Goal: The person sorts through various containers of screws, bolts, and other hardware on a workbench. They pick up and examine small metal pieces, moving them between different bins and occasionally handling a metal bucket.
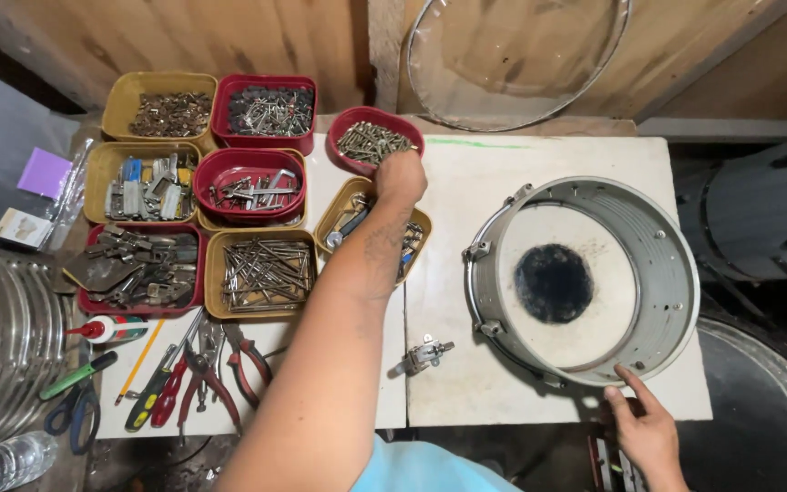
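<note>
Grey metal makes up the drum shell (pixel 585 282), which is set on the white table (pixel 466 383) at the right side, open end up, with a dark round patch seen at its bottom. Small metal lugs are fixed along its rim, and one loose lug (pixel 423 353) is lying on the table just beside it. The shell's near edge is touched by the right hand (pixel 647 426), with the fingers spread and nothing held in them. The left hand (pixel 400 175) is stretched out over the round red bowl of screws (pixel 377 139), with the fingers curled down at its edge; whether a screw is pinched in them cannot be told, because the fingertips are hidden. To do this well, only one screw should be picked, and the shell should be kept steady so it is not slid off the table. Behind and to the left, yellow and red trays of metal parts (pixel 202 191) are packed close together. Red-handled pliers (pixel 216 369), blue scissors (pixel 73 410) and a glue bottle (pixel 107 328) are laid near the front edge.
</note>
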